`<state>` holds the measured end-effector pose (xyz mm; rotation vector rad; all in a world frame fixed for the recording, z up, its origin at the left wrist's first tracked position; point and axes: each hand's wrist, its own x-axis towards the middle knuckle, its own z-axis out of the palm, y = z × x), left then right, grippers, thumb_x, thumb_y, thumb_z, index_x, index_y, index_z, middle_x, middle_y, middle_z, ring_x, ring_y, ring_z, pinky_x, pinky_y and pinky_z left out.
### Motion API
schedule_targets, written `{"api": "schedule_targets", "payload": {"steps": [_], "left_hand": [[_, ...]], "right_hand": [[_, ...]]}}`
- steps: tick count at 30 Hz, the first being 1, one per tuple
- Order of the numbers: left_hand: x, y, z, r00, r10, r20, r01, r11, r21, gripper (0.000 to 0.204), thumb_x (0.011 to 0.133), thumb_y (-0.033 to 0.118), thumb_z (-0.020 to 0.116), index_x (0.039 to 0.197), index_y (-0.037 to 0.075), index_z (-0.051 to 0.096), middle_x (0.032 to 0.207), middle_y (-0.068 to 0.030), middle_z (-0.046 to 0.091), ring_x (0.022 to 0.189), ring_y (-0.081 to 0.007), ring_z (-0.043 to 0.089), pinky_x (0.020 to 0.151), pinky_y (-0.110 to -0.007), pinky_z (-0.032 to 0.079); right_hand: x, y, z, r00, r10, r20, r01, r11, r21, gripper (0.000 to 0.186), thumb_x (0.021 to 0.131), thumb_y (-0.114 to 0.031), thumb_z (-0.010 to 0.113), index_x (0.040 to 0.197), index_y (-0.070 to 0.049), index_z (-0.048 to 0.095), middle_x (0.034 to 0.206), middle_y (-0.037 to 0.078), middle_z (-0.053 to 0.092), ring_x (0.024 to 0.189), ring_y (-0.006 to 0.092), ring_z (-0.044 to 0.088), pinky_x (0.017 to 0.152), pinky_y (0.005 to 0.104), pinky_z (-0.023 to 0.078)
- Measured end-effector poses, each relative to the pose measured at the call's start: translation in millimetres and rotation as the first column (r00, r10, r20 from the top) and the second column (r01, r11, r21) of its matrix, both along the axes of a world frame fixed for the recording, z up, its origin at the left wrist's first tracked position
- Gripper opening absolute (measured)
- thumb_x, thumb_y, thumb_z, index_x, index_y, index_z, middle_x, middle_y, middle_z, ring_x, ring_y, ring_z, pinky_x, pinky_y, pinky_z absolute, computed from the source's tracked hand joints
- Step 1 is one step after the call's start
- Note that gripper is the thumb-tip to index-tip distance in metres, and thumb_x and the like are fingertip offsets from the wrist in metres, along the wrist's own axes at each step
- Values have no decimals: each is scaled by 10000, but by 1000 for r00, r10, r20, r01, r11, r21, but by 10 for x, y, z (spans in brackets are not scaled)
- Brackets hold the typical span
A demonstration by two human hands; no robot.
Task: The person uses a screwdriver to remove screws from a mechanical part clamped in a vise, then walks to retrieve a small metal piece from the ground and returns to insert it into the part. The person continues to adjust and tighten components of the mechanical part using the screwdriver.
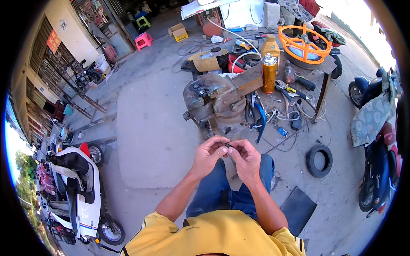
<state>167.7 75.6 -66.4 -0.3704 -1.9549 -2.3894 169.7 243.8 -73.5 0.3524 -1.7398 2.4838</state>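
Both my hands meet over my knees, in front of the bench. My left hand is closed in a pinch at the fingertips. From the other side, my right hand pinches too, its thumb and fingers pressed on the same small black piece. Most of that piece is covered by my fingers, so its kind cannot be made out. Just beyond my hands stands a worn metal bench vise. A blue-handled tool hangs beside it at the bench edge.
On the bench stand an orange spray can and a yellow oil bottle, with pliers nearby. An orange wheel stand is behind. A small tire and black mat lie right; a white scooter stands left.
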Motion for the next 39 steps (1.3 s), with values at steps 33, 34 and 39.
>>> {"api": "schedule_targets", "payload": {"steps": [33,34,39], "left_hand": [[-1280,-676,752,725,236,-647,-574,726,-379,594,840,24,633,1434,1,624,1082,-126,510,944,-259,527,860,-371,493],[-1287,-669,730,719,249,-649,-577,734,-358,586,828,28,638,1413,-3,634,1082,-137,526,934,-276,543,851,-384,502],[-1310,-625,667,701,288,-652,-577,766,-283,585,785,15,636,1370,-1,649,1058,-139,524,891,-276,533,813,-385,497]], "right_hand": [[-1751,-442,1090,952,166,-257,35,775,631,470,924,-174,800,1351,12,742,1313,214,739,1226,326,682,1074,427,528],[-1770,-445,1101,957,187,-221,-16,796,605,464,911,-161,806,1335,19,751,1275,215,760,1177,316,712,1046,424,546],[-1681,-530,1248,990,121,-68,-56,793,607,438,895,-98,783,1303,57,749,1167,206,809,1022,251,773,934,388,589]]}}
